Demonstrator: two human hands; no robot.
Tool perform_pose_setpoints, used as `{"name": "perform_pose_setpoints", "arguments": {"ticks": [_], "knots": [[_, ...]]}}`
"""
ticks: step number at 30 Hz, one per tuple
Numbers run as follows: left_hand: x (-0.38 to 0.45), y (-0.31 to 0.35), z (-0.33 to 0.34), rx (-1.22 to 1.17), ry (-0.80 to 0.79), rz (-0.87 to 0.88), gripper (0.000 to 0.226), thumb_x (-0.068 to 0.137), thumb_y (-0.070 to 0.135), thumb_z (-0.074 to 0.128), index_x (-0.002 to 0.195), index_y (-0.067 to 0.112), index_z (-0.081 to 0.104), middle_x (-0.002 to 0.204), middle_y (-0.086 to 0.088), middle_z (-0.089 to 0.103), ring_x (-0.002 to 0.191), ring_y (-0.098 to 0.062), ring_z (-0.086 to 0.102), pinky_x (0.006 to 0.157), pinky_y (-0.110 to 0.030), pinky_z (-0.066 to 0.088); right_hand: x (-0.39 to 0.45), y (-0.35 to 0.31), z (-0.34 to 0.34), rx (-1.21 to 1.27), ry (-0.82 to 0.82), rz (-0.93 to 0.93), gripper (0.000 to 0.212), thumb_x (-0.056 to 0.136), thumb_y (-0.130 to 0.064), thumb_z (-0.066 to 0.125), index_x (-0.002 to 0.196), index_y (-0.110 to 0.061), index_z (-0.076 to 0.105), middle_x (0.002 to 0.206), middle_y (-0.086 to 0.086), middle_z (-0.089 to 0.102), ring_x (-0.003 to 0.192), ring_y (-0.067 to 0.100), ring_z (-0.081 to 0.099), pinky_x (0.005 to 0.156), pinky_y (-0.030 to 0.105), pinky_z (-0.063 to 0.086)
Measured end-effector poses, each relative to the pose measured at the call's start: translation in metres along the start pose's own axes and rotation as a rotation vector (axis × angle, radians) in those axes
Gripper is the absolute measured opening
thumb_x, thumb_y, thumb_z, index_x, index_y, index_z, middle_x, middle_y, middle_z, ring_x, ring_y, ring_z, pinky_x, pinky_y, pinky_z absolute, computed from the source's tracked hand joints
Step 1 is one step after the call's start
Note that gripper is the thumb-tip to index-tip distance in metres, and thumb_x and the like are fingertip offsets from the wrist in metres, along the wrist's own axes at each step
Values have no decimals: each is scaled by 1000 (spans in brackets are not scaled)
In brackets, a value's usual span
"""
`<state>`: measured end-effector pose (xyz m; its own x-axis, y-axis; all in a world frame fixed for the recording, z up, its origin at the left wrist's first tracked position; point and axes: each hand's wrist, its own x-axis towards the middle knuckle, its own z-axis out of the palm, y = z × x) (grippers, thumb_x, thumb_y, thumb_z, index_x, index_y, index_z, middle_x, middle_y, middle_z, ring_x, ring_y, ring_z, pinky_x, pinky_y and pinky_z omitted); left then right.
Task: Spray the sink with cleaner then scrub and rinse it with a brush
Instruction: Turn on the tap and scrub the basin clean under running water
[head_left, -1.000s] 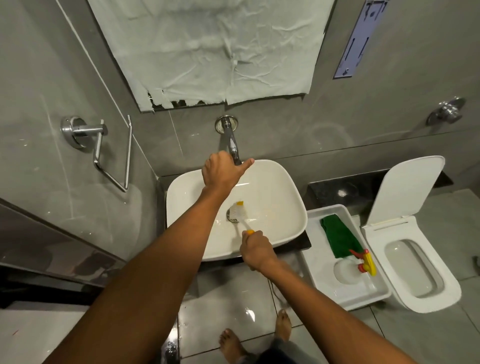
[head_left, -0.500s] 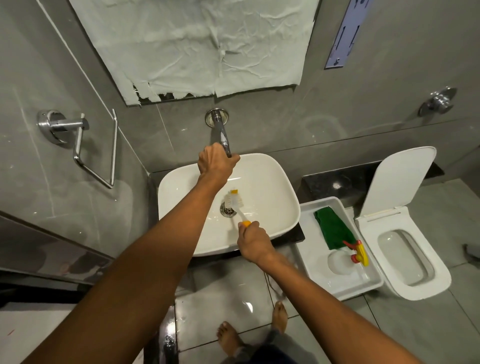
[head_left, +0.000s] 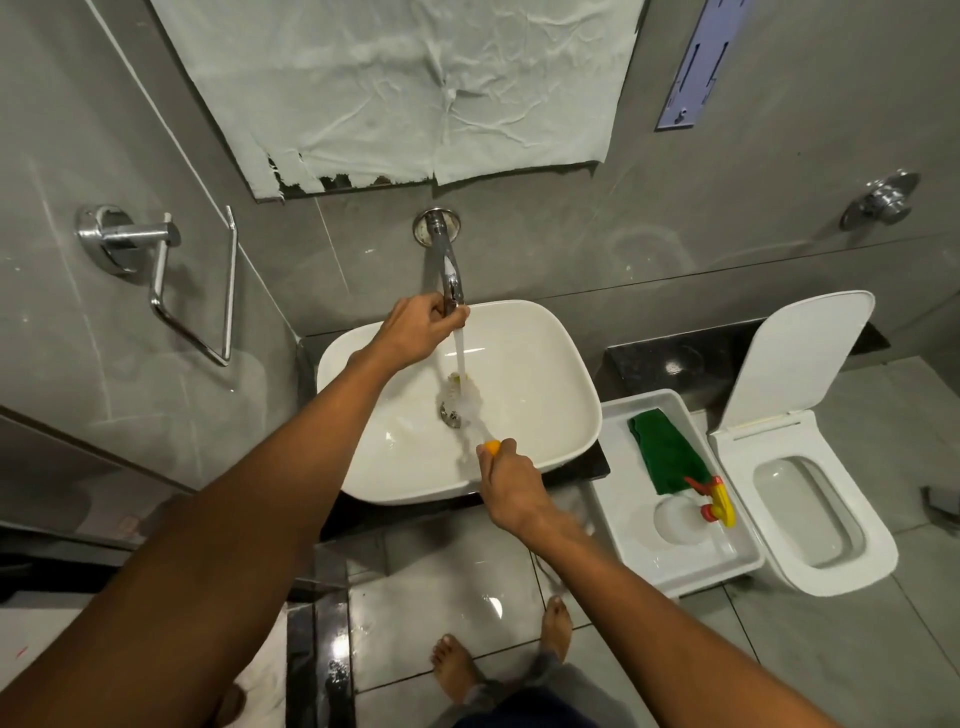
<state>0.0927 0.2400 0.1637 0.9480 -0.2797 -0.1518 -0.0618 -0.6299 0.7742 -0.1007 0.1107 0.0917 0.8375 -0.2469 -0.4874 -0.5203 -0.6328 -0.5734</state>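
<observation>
A white basin sink (head_left: 550, 374) sits on a dark counter below a chrome wall tap (head_left: 445, 260). My left hand (head_left: 418, 327) is closed around the tap's end, and water streams down from it. My right hand (head_left: 506, 480) grips the orange handle of a brush (head_left: 465, 397), whose white bristle head lies under the stream beside the drain (head_left: 450, 415). The spray bottle (head_left: 691, 512), white with a yellow and red trigger, stands in a white tray (head_left: 618, 478) to the right of the sink.
A green cloth (head_left: 662, 452) lies in the tray. A white toilet (head_left: 810, 499) with its lid up stands at the right. A chrome towel holder (head_left: 161, 270) juts from the left wall. A paper-covered mirror (head_left: 415, 88) hangs above the tap. My bare feet are on the wet floor tiles.
My left hand went from hovering over the sink to gripping the tap, and water now runs onto the brush. The brush head has shifted a little toward the stream.
</observation>
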Motion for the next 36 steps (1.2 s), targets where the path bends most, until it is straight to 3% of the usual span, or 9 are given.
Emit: {"name": "perform_pose_setpoints", "arguments": {"ticks": [3, 5, 10, 14, 19, 23, 26, 31, 36], "knots": [[0, 0, -3, -140, 25, -13, 40, 93, 49, 79, 116, 19, 69, 107, 10, 76, 91, 2, 67, 81, -23, 52, 1, 3, -6, 104, 22, 6, 53, 113, -45, 31, 128, 1, 54, 121, 27, 69, 112, 44, 67, 83, 38, 48], [0, 1, -3, -228, 11, -5, 48, 93, 38, 82, 131, 15, 66, 122, -2, 75, 96, -6, 72, 89, -25, 55, 0, 4, -11, 285, -9, 33, 57, 113, -47, 31, 126, 0, 60, 108, 20, 70, 99, 37, 68, 83, 42, 54], [-1, 5, 7, -303, 25, 6, 39, 99, 20, 76, 130, -2, 67, 115, -20, 76, 97, -24, 73, 91, -24, 57, 6, 18, -28, 1449, -453, 513, 50, 114, -43, 37, 125, 1, 59, 56, -2, 40, 33, 5, 34, 31, 13, 29], [-2, 2, 8, -316, 33, 3, 37, 99, 19, 77, 128, -3, 69, 107, -13, 73, 95, -24, 72, 84, -17, 54, 6, 32, -38, 1822, -685, 580, 52, 114, -38, 39, 131, 8, 57, 47, 1, 41, 40, 1, 18, 28, 12, 25], [-2, 4, 5, -352, -6, -18, 40, 98, 18, 77, 131, -2, 68, 111, -14, 73, 99, -23, 72, 95, -24, 54, 7, 34, -31, 1324, -470, 387, 47, 113, -42, 42, 127, 0, 59, 57, -3, 41, 35, 4, 35, 32, 15, 30], [0, 1, 2, -336, -60, -15, 41, 101, 20, 74, 135, -1, 66, 117, -15, 75, 93, -13, 73, 80, -5, 52, 2, 32, -23, 375, -57, -1, 52, 110, -49, 41, 126, -3, 57, 89, 17, 66, 70, 28, 64, 68, 48, 60], [-1, 0, 5, -319, -61, -7, 37, 104, 21, 70, 135, 2, 66, 115, -11, 73, 89, -3, 71, 74, 1, 48, 1, 34, -23, 282, 45, -16, 51, 110, -49, 40, 121, -3, 60, 95, 19, 69, 85, 37, 68, 80, 53, 62], [-3, -3, 8, -325, -40, -6, 29, 104, 25, 70, 129, 9, 68, 115, -9, 71, 86, 1, 71, 77, 0, 48, 0, 35, -33, 1362, -378, 467, 45, 113, -41, 42, 114, -2, 62, 59, -1, 42, 36, 6, 38, 32, 16, 33], [-7, -1, 11, -337, -16, -18, 32, 105, 26, 69, 130, 7, 68, 117, -8, 70, 96, -12, 71, 87, -15, 50, -2, 44, -43, 1926, -785, 670, 44, 114, -37, 39, 107, 2, 59, 60, -7, 31, 43, 1, 26, 32, 14, 28]]}}
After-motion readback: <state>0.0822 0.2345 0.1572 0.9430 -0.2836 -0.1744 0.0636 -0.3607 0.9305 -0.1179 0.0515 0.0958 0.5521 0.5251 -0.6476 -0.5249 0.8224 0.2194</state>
